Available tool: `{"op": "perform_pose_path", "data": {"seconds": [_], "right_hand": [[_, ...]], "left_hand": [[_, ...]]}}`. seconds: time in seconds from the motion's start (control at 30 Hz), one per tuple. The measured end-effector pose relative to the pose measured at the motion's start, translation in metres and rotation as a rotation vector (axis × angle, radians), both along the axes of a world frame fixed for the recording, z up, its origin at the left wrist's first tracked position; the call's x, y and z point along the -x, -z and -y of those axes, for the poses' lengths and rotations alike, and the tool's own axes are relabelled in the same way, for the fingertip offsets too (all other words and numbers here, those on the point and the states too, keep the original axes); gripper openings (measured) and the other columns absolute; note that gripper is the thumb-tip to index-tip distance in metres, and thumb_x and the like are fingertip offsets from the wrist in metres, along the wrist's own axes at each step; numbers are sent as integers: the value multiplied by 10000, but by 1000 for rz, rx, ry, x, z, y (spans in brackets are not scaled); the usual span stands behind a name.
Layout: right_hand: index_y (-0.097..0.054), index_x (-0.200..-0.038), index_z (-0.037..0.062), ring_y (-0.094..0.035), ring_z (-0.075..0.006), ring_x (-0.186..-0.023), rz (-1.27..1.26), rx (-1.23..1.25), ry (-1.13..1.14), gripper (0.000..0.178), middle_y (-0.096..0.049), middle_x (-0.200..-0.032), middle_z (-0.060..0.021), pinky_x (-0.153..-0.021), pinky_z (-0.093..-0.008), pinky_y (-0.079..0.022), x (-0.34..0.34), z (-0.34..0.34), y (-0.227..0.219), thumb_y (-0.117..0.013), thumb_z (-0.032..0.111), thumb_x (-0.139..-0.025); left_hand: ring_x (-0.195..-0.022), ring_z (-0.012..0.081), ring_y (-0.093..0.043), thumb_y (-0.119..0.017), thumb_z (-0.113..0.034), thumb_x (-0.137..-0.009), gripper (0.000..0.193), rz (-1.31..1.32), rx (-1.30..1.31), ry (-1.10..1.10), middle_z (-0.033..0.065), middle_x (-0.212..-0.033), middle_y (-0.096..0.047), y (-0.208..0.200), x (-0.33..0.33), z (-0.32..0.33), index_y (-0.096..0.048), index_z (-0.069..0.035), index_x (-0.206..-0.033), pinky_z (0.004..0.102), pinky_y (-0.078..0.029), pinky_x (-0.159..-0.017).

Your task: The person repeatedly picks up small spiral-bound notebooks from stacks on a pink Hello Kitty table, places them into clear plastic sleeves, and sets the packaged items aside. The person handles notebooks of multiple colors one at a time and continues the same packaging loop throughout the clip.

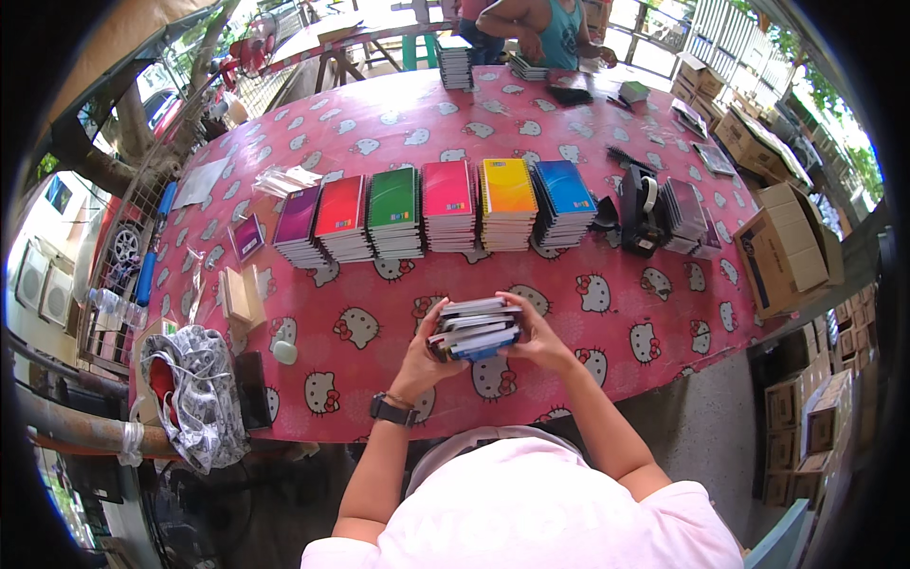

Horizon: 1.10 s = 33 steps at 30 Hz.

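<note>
Between my two hands is a small bundle of spiral notebooks (476, 325), held edge-on above the near part of the pink table. My left hand (427, 353) grips its left end and my right hand (538, 336) its right end, fingers closed around the sides. Beyond them stands a row of notebook stacks: purple (300, 216), red (340, 204), green (394, 195), pink (448, 190), yellow (507, 188) and blue (563, 187). The covers of the held notebooks are mostly hidden.
A black tape dispenser (640, 216) and dark notebooks (683, 214) stand right of the row. At left lie a purple notebook (247, 237), a tan block (243, 297) and a patterned cloth bag (196, 398). A cardboard box (782, 248) flanks the right edge. Another person (559, 33) works across the table.
</note>
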State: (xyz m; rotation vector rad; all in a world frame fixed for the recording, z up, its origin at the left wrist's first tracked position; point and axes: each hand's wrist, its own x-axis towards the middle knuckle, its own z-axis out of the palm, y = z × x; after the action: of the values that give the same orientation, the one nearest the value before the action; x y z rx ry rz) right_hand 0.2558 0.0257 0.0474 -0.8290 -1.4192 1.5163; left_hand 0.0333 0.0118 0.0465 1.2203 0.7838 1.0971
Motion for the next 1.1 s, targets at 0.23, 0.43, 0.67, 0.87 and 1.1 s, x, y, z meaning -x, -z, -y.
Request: {"op": "perform_pose_path", "data": {"seconds": [0.23, 0.43, 0.67, 0.87, 1.1], "right_hand": [[-398, -1228, 101, -472, -149, -1088, -25, -35, 6, 777, -504, -1135, -39, -954, -314, -388, 28, 3, 8, -811, 84, -570], [-385, -1201, 106, -457, -170, -1125, -1, -54, -44, 809, -480, -1179, -53, -987, -330, -361, 34, 7, 12, -844, 131, -536], [-365, -1200, 112, -489, -206, -1093, 50, -153, -71, 784, -493, -1150, -64, -963, -353, -388, 39, 7, 27, -803, 80, -551], [-368, -1185, 114, -482, -164, -1084, 96, -39, -96, 735, -500, -1123, -47, -950, -331, -396, 35, 1, 32, -780, 38, -582], [-381, -1189, 108, -500, -154, -1054, 102, -23, -119, 723, -511, -1106, -51, -925, -315, -415, 29, 4, 36, -793, 40, -598]], "left_hand": [[-1123, 203, -483, -716, 76, -579, 856, -32, -91, -166, 69, -1193, -465, 28, -10, 6, -305, -103, -1309, 330, -423, -958], [-1095, 203, -487, -707, 53, -563, 813, -364, -408, -322, 70, -1166, -459, 35, -8, 15, -339, -98, -1272, 329, -412, -955], [-1076, 191, -492, -702, 51, -554, 749, -207, -309, -341, 67, -1127, -481, 40, -14, 24, -369, -90, -1209, 329, -406, -955], [-1111, 193, -484, -775, 36, -606, 755, -97, -119, -187, 71, -1145, -488, 41, -4, 22, -363, -104, -1222, 328, -411, -959], [-1081, 173, -520, -840, -33, -578, 758, -135, -56, -187, 69, -1144, -526, 43, 0, 27, -427, -78, -1214, 308, -442, -925]]}}
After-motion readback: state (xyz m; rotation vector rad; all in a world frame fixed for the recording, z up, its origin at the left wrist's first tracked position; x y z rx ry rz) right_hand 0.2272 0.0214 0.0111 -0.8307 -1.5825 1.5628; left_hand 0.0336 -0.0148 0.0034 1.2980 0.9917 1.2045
